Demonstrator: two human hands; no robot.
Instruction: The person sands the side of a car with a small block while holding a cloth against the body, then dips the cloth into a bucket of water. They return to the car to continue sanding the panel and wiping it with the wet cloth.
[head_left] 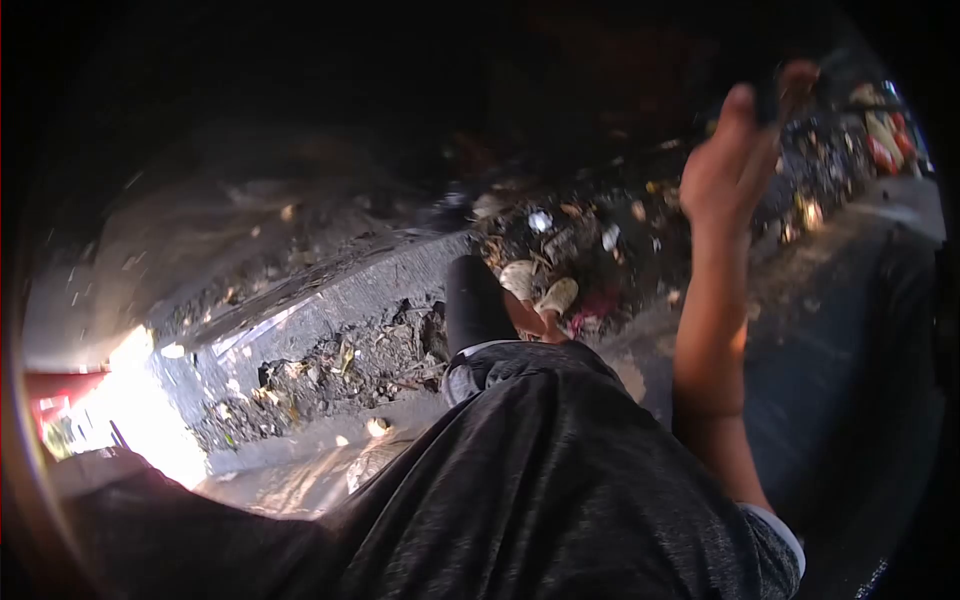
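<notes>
My right hand [722,180] is raised at the upper right, at the end of my outstretched bare forearm. Motion smears it, but the thumb and another finger stand apart with a dark gap between them, and I make out nothing held. It hangs over ground strewn with litter [610,235]. My left hand is out of view; dark cloth [190,515] stretches toward the lower left. Below me are my feet in pale clogs [557,295], standing among the debris. A dark grey shirt [540,480] covers my body.
A low concrete ledge [400,275] runs past my legs, with dirt and dry leaves [350,365] beside it. Pinkish-red scrap [592,318] lies near my feet. Orange-red and white items [888,140] show at the far right. Bright light [140,420] glares at the left; the top is very dark.
</notes>
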